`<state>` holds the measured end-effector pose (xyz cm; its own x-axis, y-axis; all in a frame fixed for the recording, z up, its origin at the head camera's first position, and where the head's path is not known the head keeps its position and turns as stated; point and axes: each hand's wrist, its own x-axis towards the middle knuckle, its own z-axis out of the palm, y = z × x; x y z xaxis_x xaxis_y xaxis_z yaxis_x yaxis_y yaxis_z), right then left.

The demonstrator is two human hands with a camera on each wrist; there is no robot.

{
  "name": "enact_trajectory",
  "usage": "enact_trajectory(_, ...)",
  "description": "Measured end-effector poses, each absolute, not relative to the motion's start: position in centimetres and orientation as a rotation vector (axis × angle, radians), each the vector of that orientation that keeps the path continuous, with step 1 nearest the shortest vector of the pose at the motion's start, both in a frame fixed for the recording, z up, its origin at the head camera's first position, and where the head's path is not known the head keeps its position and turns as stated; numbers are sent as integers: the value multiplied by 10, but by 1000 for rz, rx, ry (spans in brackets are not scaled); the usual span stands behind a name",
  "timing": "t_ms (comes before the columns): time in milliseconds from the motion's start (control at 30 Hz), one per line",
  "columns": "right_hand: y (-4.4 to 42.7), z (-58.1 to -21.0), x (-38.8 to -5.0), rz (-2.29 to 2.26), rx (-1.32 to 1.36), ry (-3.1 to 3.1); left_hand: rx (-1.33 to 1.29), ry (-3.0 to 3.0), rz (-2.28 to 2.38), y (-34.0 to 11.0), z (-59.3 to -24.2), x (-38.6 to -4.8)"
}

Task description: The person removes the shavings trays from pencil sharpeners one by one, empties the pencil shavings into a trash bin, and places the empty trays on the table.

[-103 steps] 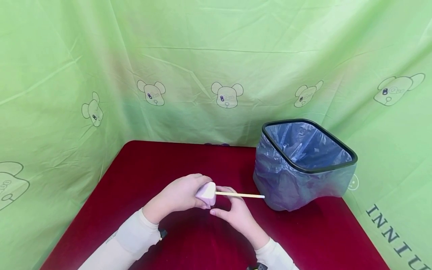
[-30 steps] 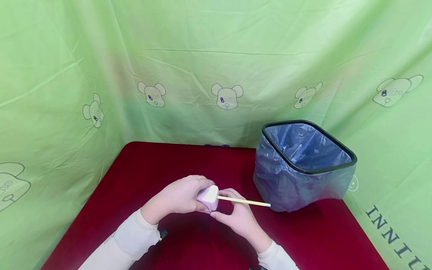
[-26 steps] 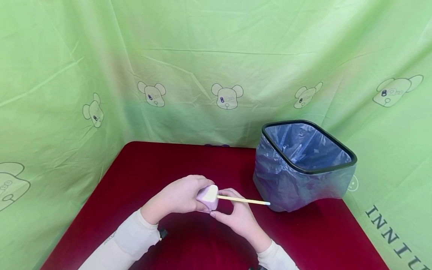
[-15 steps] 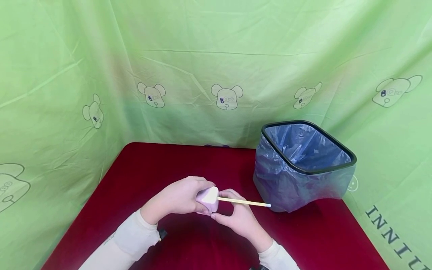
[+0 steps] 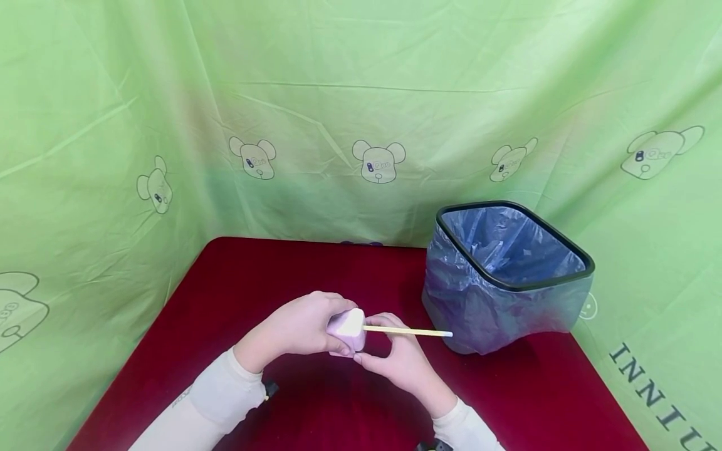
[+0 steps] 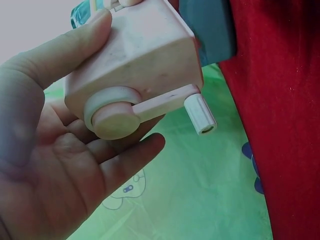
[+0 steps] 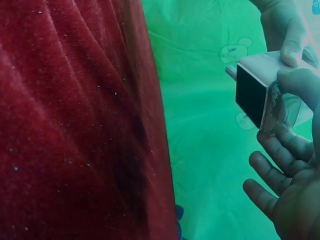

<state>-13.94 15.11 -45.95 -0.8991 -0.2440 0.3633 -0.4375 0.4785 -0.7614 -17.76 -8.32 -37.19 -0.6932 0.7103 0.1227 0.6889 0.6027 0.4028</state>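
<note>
My left hand [image 5: 299, 326] grips a pale pink crank pencil sharpener [image 5: 351, 329] over the table. A yellow pencil [image 5: 406, 330] sticks out of its front, pointing right, with a pale end cap. My right hand [image 5: 403, 360] pinches the sharpener's front end between thumb and fingers, below the pencil. In the right wrist view, the fingers meet a clear part [image 7: 278, 110] beside the dark base [image 7: 250, 97]. In the left wrist view, the crank arm [image 6: 167, 104] and its white knob [image 6: 201, 114] are untouched; the thumb presses the sharpener's body [image 6: 135, 55].
A waste bin [image 5: 510, 288] with a black rim and a bluish plastic liner stands at the right back of the dark red cloth-covered table [image 5: 271, 269]. Green printed curtains [image 5: 316, 94] surround the table at the back and both sides.
My right thumb, apart from the sharpener at first, now touches it. The sharpener has shifted slightly right. The pencil's free end has risen a little in the last half second.
</note>
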Motion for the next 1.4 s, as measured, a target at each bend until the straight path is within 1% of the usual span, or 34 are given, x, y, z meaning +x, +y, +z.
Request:
enact_trajectory(467, 154, -465, -141, 1418, 679, -2479, 1229, 2753, 645, -82, -371, -178)
enact_trajectory(767, 156, -467, -139, 1311, 657, -2529, 1266, 2734, 612, -83, -370, -178)
enact_trajectory(1167, 153, -463, -137, 1437, 605, -2501, 1251, 2755, 600, -81, -366, -177)
enact_trajectory(1400, 153, -462, -135, 1430, 586, -2502, 1270, 2751, 605, -82, -368, -177)
